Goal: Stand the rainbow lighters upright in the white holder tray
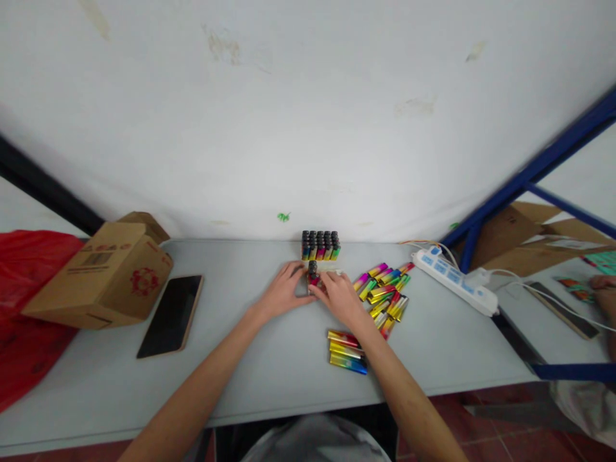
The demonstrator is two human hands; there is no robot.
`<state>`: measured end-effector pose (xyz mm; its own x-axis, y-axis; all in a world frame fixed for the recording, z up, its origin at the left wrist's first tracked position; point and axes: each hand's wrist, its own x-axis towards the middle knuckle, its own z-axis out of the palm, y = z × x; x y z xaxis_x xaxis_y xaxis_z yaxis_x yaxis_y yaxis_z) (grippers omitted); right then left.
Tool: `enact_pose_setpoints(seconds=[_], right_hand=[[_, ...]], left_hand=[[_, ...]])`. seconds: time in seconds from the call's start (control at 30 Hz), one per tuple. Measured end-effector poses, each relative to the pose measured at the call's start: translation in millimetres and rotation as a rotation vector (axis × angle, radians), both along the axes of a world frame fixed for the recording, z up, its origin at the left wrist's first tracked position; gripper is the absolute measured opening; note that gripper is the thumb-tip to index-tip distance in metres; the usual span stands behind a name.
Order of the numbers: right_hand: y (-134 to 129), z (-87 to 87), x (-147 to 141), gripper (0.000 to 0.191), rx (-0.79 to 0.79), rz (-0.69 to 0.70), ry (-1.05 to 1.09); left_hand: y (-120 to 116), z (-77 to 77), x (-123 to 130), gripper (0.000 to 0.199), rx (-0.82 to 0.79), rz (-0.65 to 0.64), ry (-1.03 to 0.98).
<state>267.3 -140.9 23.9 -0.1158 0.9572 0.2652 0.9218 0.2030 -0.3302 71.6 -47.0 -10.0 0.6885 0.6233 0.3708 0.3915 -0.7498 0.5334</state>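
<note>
My left hand (287,290) curves around the left side of a few upright lighters (312,271), its fingers and thumb closed against them. From the right, my right hand (341,295) pinches at the same lighters, and its fingers hide much of them. Just behind my hands, a tight block of lighters (320,246) stands upright in rows, with black tops and shiny multicoloured bodies. A loose heap of lighters (384,292) lies to the right of my right hand. Several more lighters (345,350) lie side by side near my right forearm, which partly covers them.
On the grey table (250,378), a phone (171,316) and a cardboard box (103,273) lie left, beside a red plastic bag (33,308). A white power strip (455,281) with cables sits right, near a blue metal frame (539,163). Another person's hand (604,282) shows far right.
</note>
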Motion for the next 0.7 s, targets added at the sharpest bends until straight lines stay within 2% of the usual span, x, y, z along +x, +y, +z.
enact_pose_setpoints(seconds=[0.17,0.3,0.4,0.53,0.6,0.7], right_hand=[[-5,5.7,12,0.026,-0.008,0.003,0.091],[-12,1.9,55,0.025,0.059,-0.093,0.146],[-22,-6.9,99,0.029,0.154,-0.241,0.107],[-40,-25.2,149,0.051,0.2,-0.445,0.01],[-48,-35.4,164,0.057,0.161,-0.499,-0.002],[-54,-47.4,171,0.055,0.106,-0.484,0.026]], left_hand=[[1,-1.2,0,0.06,0.005,0.002,-0.012],[2,-3.7,0,0.065,0.009,0.006,-0.005],[4,-5.4,-1,0.067,0.003,0.007,0.009],[5,-6.2,-1,0.068,0.007,0.005,0.027],[5,-5.9,-1,0.068,0.012,0.002,0.033],[5,-5.2,-2,0.067,0.011,0.004,0.028]])
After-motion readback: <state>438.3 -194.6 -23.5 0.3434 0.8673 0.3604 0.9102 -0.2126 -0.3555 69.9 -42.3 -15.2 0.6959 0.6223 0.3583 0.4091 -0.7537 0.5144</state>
